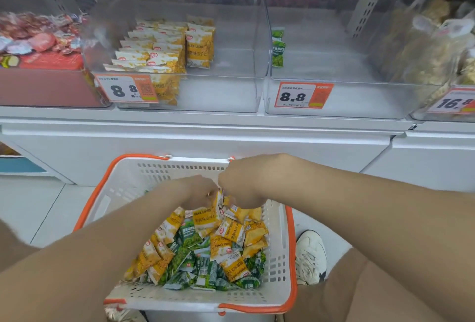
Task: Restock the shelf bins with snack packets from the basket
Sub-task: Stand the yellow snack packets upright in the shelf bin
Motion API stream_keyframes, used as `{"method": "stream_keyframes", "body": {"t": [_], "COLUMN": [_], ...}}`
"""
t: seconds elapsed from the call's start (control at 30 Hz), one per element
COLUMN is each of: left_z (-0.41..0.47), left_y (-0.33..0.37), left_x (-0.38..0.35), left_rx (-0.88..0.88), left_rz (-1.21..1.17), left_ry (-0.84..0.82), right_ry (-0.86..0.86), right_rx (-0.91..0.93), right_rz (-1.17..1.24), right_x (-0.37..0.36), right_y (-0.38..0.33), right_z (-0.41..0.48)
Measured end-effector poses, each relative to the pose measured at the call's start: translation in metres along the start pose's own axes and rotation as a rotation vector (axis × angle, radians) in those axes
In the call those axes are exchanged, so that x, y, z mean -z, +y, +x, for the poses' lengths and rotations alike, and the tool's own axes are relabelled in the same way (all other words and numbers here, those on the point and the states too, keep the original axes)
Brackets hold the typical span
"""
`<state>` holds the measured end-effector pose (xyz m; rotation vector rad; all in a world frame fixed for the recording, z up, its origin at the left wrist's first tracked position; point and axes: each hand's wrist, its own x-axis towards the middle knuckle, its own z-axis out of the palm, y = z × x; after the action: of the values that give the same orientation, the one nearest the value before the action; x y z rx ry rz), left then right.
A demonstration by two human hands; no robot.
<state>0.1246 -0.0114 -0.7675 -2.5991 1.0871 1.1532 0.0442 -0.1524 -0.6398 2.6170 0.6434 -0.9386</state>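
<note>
While both forearms stretch down and forward over the basket (280, 242), the hands meet at its far end, knuckles up, almost touching each other. Left hand (197, 193) has its fingers curled down, pinching the top edge of a yellow packet (205, 220) that hangs upright just over the heap. Right hand (240, 186) is bunched into a tight curl on a small cluster of yellow packs (239, 212) right beneath it; the fingertips themselves are tucked out of sight.

Down in the basket, loose yellow packets (232, 267) and green packets (203, 269) lie jumbled together, glossy little pillow packs, yellow mostly on top and green showing through at the near end. The basket is white and perforated with an orange handle rim (95, 193).

Above and beyond the basket, a clear bin (218, 95) holds neat standing rows of matching yellow packs (154, 56) with an orange price tag (127, 89) on its front. Above the basket's right side, a second clear bin (359, 101) shows only a couple of green packs (278, 49) against its wall. A pale shoe (309, 257) sits just beside the basket's right wall.
</note>
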Motion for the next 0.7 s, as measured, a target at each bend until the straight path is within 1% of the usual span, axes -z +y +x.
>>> {"method": "stream_keyframes", "body": {"t": [0.13,0.2,0.27,0.3,0.33,0.4,0.47,0.5,0.57,0.7], "left_z": [-0.031,-0.049,-0.068,-0.078,-0.087,-0.102,-0.111,-0.113,-0.116,-0.119], "left_y": [0.006,0.006,0.010,0.013,0.015,0.020,0.022,0.021,0.018,0.014], "left_x": [0.055,0.075,0.093,0.100,0.106,0.113,0.119,0.120,0.122,0.124], "left_rx": [-0.086,-0.146,-0.213,-0.239,-0.252,-0.230,-0.155,-0.126,-0.098,-0.080], "left_rz": [-0.200,-0.357,-0.539,-0.602,-0.643,-0.732,-0.850,-0.896,-0.943,-0.944], "left_ry": [0.228,0.294,0.336,0.362,0.399,0.516,0.656,0.705,0.751,0.748], "right_ry": [0.056,0.099,0.154,0.178,0.190,0.214,0.284,0.325,0.380,0.419], "right_rx": [-0.094,-0.125,-0.138,-0.130,-0.114,-0.084,-0.070,-0.065,-0.064,-0.101], "right_rz": [0.091,0.164,0.296,0.429,0.612,0.950,1.113,1.158,1.213,1.211], "right_x": [0.009,0.013,0.019,0.022,0.025,0.028,0.030,0.030,0.032,0.035], "right_y": [0.019,0.030,0.042,0.048,0.052,0.056,0.057,0.057,0.055,0.051], "right_z": [-0.009,-0.015,-0.022,-0.025,-0.028,-0.032,-0.034,-0.034,-0.032,-0.028]}}
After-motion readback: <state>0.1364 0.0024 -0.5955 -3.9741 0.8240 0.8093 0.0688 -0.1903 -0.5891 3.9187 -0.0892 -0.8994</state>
